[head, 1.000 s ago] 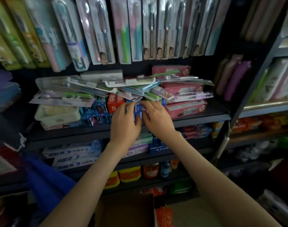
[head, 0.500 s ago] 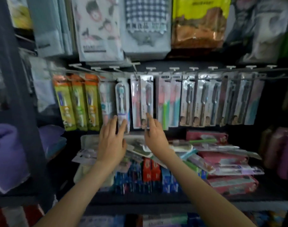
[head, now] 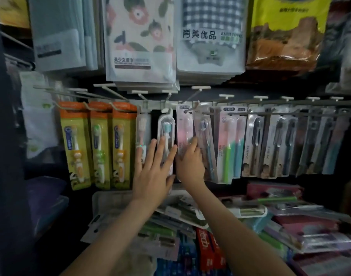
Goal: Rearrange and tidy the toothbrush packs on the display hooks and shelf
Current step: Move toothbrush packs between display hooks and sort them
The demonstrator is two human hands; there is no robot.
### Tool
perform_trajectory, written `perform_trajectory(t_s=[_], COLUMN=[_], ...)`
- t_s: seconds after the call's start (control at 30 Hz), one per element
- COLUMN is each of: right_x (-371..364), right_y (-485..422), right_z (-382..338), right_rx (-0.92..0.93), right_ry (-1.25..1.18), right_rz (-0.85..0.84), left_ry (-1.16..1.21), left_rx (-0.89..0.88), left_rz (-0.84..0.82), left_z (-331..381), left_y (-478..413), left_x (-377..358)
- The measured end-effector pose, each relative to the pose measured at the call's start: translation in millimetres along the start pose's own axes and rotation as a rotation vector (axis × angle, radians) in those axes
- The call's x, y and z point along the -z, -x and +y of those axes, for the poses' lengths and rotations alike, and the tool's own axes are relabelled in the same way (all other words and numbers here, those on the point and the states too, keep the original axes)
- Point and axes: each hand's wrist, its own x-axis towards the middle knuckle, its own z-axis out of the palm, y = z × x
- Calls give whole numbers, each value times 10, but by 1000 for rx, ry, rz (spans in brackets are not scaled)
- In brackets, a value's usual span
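My left hand [head: 153, 172] lies flat and spread on the clear blister pack [head: 166, 136], steadying it on its hook. My right hand [head: 189, 163] curls around the pink pack [head: 184, 128], seemingly to straighten it. The packs hang crowded edge to edge; looser ones pile on the shelf [head: 280, 222] below.

Wire display hooks [head: 192, 108] hung with toothbrush packs [head: 230, 140], shelf pile [head: 220, 212] beneath

Hung toothbrush packs [head: 226, 144] above packs heaped on shelf [head: 290, 222].
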Motion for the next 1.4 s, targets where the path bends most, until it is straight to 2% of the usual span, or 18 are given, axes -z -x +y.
perform_trajectory(t_s=[0.27, 0.4, 0.6, 0.9, 1.13, 1.27, 1.4], right_x=[284, 568, 837, 1333, 1656, 1756, 1850], right_y=[39, 166, 267, 284, 38, -61, -139], right_z=[-77, -94, -67, 136, 388, 558, 960], right_rx=[-35, 44, 49, 163, 338, 442, 496], right_ry=[-18, -22, -113, -98, -43, -46, 52], right_rz=[-129, -155, -180, -266, -281, -302, -451], left_ry=[8, 16, 44, 26, 170, 198, 264], left_rx=[-9, 1, 6, 75, 180, 298, 349], left_rz=[-50, -65, -70, -190, -170, -66, 15], left_z=[-68, -50, 23, 234, 721, 900, 1267], left_y=[-4, 4, 0, 15, 116, 27, 131], left_x=[46, 115, 209, 363, 428, 572, 673])
